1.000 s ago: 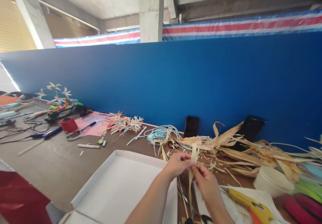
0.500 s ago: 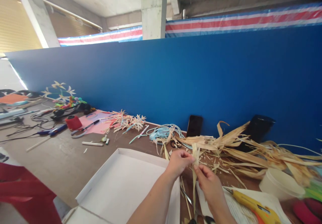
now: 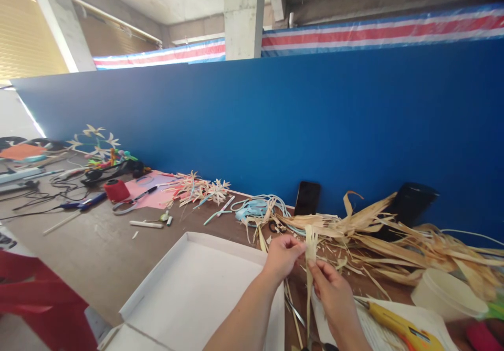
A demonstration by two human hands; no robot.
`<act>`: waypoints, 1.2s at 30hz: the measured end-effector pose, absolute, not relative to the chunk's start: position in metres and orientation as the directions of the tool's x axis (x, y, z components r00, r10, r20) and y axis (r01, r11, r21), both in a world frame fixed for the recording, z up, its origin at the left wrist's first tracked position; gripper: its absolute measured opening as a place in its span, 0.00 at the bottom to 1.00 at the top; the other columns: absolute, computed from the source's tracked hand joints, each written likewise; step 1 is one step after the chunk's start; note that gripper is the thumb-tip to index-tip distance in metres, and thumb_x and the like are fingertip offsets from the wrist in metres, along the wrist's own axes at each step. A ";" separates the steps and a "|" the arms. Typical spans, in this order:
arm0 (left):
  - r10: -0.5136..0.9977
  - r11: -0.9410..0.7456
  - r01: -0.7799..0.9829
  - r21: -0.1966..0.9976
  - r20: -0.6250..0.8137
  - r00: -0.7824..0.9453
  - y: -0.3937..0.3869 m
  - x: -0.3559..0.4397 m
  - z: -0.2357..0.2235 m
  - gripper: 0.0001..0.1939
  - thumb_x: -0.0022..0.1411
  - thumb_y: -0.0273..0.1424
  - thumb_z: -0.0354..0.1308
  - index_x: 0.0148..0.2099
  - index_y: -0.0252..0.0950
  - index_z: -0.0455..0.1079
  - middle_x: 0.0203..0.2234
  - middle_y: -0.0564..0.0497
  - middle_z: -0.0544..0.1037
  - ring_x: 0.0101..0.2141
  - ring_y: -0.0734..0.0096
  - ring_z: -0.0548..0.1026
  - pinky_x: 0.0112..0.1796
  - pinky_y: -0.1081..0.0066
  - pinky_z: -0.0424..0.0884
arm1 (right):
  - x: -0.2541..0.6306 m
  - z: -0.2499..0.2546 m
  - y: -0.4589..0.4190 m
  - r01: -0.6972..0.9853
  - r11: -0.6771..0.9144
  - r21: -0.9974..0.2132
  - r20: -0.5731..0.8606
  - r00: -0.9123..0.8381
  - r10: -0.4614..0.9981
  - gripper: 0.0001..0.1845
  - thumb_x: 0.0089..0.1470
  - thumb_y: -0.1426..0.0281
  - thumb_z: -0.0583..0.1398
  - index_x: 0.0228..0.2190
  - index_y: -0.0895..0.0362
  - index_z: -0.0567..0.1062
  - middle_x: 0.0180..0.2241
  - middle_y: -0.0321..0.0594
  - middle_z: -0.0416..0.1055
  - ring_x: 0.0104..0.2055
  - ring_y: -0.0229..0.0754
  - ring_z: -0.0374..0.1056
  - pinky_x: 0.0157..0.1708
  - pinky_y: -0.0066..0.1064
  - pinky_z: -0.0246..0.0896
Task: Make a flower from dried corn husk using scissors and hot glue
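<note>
A pale strip of dried corn husk [image 3: 311,243] stands upright between my hands, its upper end split into narrow strands and its long tail hanging toward the table. My right hand [image 3: 331,282] pinches the strip between thumb and fingers, below the split part. On the other side, my left hand [image 3: 282,256] has thumb and forefinger pinched together at the strip's left edge; whatever small strand it grips is hard to make out. Underneath, a pair of scissors [image 3: 296,311] lies partly hidden by the strip and my right arm.
An open white box [image 3: 205,277] lies left of my arms. Dried husks [image 3: 370,235] pile up along the blue partition [image 3: 252,125], near a phone [image 3: 307,198]. At right are a yellow glue gun [image 3: 401,324] and a white tub [image 3: 449,293]. Husk flowers [image 3: 205,188] lie farther left.
Both hands stay at the husk strip with nearly the same grip. The strip's top looks slightly more spread into strands. The whole view has shifted a little.
</note>
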State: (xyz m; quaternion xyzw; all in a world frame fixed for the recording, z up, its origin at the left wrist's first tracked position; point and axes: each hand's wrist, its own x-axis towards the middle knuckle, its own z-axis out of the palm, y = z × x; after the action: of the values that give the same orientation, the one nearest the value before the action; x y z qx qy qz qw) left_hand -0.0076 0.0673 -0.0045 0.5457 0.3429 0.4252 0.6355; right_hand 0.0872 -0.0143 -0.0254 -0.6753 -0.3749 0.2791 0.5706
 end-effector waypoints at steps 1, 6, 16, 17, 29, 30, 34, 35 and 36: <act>0.921 0.006 -0.138 0.990 0.048 0.386 0.068 -0.008 -0.005 0.14 0.47 0.39 0.59 0.23 0.32 0.65 0.16 0.54 0.68 0.18 0.79 0.62 0.21 0.77 0.59 | 0.087 -0.025 -0.015 0.193 -0.066 -0.979 0.057 0.568 0.821 0.25 0.41 0.49 0.57 0.30 0.58 0.76 0.12 0.31 0.60 0.16 0.36 0.54 0.16 0.27 0.47; 0.931 -0.107 -0.039 0.994 0.114 0.348 0.067 -0.009 -0.006 0.10 0.49 0.35 0.56 0.23 0.33 0.64 0.15 0.56 0.66 0.20 0.78 0.62 0.23 0.77 0.58 | 0.085 -0.023 -0.015 0.200 -0.054 -0.978 0.079 0.600 0.796 0.26 0.41 0.48 0.57 0.30 0.58 0.76 0.13 0.32 0.62 0.17 0.37 0.57 0.17 0.27 0.49; 0.958 0.008 -0.229 0.973 0.058 0.280 0.075 -0.007 -0.012 0.12 0.49 0.37 0.57 0.26 0.33 0.62 0.16 0.57 0.63 0.18 0.81 0.60 0.22 0.78 0.58 | 0.090 -0.023 -0.014 -0.231 0.185 -0.955 -0.030 0.697 0.716 0.16 0.39 0.60 0.64 0.28 0.58 0.71 0.14 0.26 0.54 0.16 0.29 0.47 0.13 0.22 0.41; 0.962 0.005 -0.245 0.969 0.063 0.266 0.076 -0.007 -0.012 0.13 0.49 0.38 0.57 0.26 0.33 0.62 0.17 0.57 0.63 0.18 0.81 0.61 0.22 0.78 0.59 | 0.090 -0.020 -0.014 -0.274 0.248 -0.929 -0.027 0.720 0.693 0.15 0.39 0.62 0.65 0.28 0.58 0.70 0.15 0.26 0.54 0.16 0.29 0.47 0.13 0.21 0.41; 0.997 -0.033 -0.546 0.837 -0.012 -0.079 0.099 -0.034 -0.002 0.20 0.48 0.44 0.58 0.34 0.33 0.60 0.32 0.46 0.75 0.23 0.78 0.71 0.20 0.79 0.65 | 0.110 0.019 -0.032 -0.406 0.595 -0.693 0.004 0.824 0.567 0.07 0.42 0.74 0.64 0.26 0.59 0.71 0.18 0.27 0.55 0.18 0.25 0.49 0.15 0.16 0.46; 0.998 -0.025 -0.551 0.834 -0.015 -0.067 0.099 -0.035 0.000 0.20 0.48 0.44 0.58 0.34 0.33 0.60 0.30 0.47 0.75 0.23 0.77 0.71 0.21 0.78 0.65 | 0.112 0.019 -0.033 -0.411 0.604 -0.682 -0.001 0.827 0.562 0.07 0.42 0.75 0.64 0.27 0.59 0.71 0.18 0.27 0.55 0.18 0.25 0.48 0.15 0.16 0.46; 0.995 0.080 -0.476 0.876 -0.039 0.095 0.090 -0.029 0.005 0.18 0.48 0.41 0.60 0.32 0.32 0.62 0.23 0.48 0.74 0.22 0.75 0.72 0.20 0.78 0.66 | 0.112 0.016 -0.031 -0.413 0.575 -0.706 -0.013 0.819 0.573 0.07 0.41 0.74 0.64 0.27 0.58 0.71 0.18 0.27 0.56 0.17 0.25 0.49 0.14 0.15 0.45; 0.990 0.104 -0.439 0.893 -0.050 0.134 0.087 -0.026 0.006 0.18 0.47 0.41 0.61 0.31 0.32 0.61 0.22 0.49 0.74 0.21 0.75 0.71 0.19 0.78 0.66 | 0.111 0.015 -0.030 -0.406 0.559 -0.722 -0.014 0.818 0.576 0.08 0.41 0.73 0.64 0.27 0.58 0.72 0.19 0.28 0.57 0.17 0.25 0.49 0.14 0.16 0.46; 0.984 0.123 -0.399 0.908 -0.060 0.168 0.085 -0.023 0.006 0.18 0.46 0.40 0.61 0.30 0.32 0.61 0.21 0.49 0.74 0.20 0.75 0.71 0.18 0.78 0.65 | 0.109 0.015 -0.030 -0.400 0.544 -0.737 -0.015 0.815 0.579 0.08 0.41 0.73 0.65 0.28 0.58 0.72 0.19 0.28 0.59 0.17 0.25 0.49 0.14 0.16 0.46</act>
State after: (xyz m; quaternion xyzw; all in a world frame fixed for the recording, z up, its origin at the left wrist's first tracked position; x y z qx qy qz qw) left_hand -0.0231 0.0848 0.0057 0.3972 0.3680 0.5297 0.6529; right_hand 0.1086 -0.0299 0.0146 -0.3859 -0.1157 0.2811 0.8710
